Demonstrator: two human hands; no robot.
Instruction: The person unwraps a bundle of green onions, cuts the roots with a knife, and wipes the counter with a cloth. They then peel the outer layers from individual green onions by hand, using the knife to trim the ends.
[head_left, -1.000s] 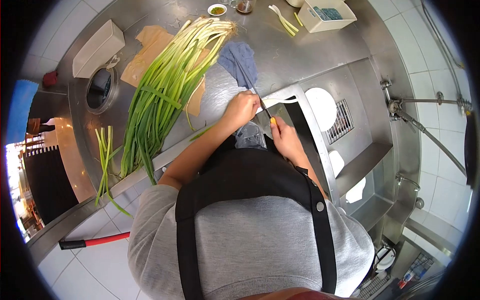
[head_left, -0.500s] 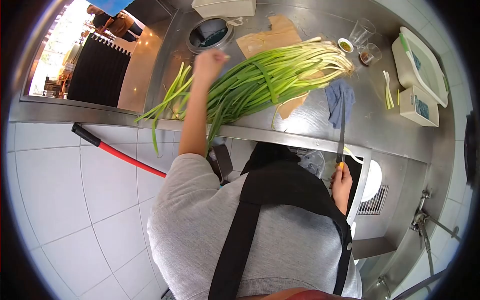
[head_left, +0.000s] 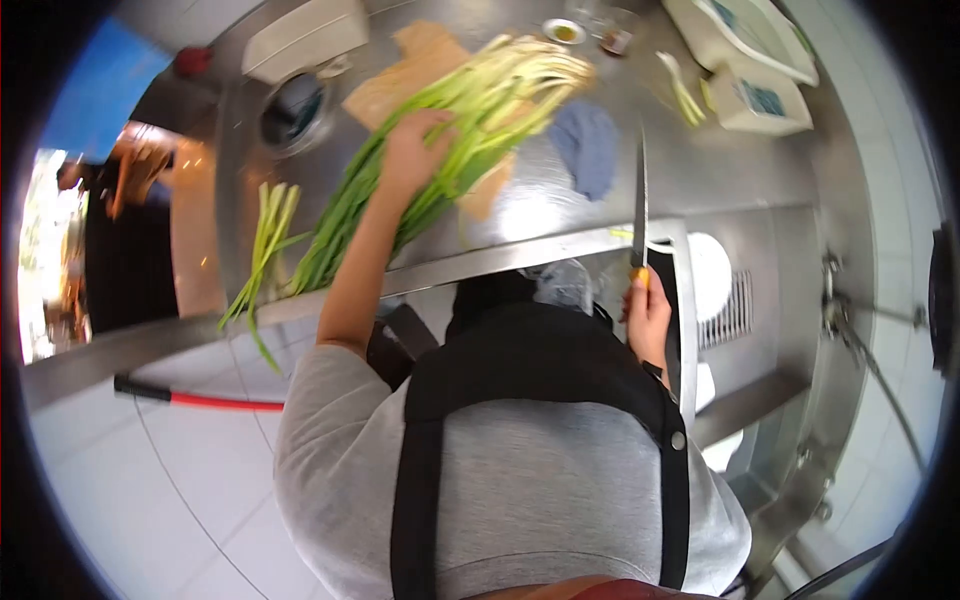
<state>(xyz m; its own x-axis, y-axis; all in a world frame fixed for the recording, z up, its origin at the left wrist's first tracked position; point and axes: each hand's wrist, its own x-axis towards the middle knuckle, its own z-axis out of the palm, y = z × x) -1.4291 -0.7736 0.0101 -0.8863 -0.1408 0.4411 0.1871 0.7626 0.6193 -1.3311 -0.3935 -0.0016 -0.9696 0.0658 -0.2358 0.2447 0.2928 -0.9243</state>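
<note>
My left hand (head_left: 418, 152) is over the middle of a large bunch of spring onions (head_left: 350, 200), at its upper side. Its fingers are smeared by motion, so their grip on the stalks does not show. The pale root ends of the bunch point to the upper right, the green leaves to the lower left. A smaller group of spring onion stalks (head_left: 265, 235) lies apart at the left, hanging over the counter edge. In my right hand (head_left: 650, 318) is a knife (head_left: 641, 205) by its yellow handle, blade pointing away from me over the counter.
Brown paper (head_left: 385, 95) lies under the bunch, with a blue cloth (head_left: 585, 150) to its right. Behind are a small bowl (head_left: 564, 32), a round opening (head_left: 293, 110) and white bins (head_left: 765, 98). Cut stalks (head_left: 682, 90) lie near the bins. A sink with a tap (head_left: 832, 275) is at right.
My view has turned, and things on the counter have shifted left in it. My left hand has come from above the leaf end onto the middle of the bunch. The knife stays in my right hand.
</note>
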